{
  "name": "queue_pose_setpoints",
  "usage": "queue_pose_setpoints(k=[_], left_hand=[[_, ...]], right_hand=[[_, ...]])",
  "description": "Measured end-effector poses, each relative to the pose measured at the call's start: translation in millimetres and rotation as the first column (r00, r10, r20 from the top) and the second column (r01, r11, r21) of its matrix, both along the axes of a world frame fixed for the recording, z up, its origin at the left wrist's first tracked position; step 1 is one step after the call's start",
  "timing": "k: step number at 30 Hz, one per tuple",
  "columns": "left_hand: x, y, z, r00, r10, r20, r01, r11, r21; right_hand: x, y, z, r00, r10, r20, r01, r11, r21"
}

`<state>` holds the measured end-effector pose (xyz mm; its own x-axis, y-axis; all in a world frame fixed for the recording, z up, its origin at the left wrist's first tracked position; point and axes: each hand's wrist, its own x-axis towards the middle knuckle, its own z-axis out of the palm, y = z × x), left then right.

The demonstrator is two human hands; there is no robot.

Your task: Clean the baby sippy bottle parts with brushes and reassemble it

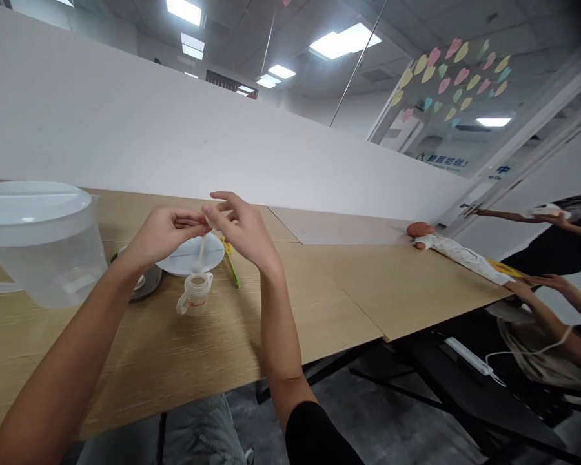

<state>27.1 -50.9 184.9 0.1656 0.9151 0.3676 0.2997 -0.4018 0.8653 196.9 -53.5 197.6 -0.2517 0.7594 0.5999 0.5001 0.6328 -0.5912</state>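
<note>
White plastic spoon (201,253), slightly tilted above a small handled feeding bottle (194,294), its top end lost among narrowly closed fingers of left hand (162,236) and right hand (244,230), holder unclear, over a white plate (213,248) on the table (319,303).

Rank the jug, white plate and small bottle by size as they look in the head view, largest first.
1. jug, though it stands nearest the camera
2. white plate
3. small bottle
</note>
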Motion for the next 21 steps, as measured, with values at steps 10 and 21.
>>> queue_pose_setpoints(k=[10, 21], left_hand=[[-9.6, 7.0, -4.3, 0.972, -0.180, -0.149, 0.164, 0.980, -0.112], [-15.0, 13.3, -10.7, 0.946, -0.244, -0.213, 0.234, 0.970, -0.073]], right_hand=[[-3.5, -19.6, 1.8, 0.944, -0.005, 0.330, 0.028, 0.998, -0.065], [-4.2, -21.0, 2.3, 0.922, -0.012, 0.387, 0.048, 0.995, -0.082]])
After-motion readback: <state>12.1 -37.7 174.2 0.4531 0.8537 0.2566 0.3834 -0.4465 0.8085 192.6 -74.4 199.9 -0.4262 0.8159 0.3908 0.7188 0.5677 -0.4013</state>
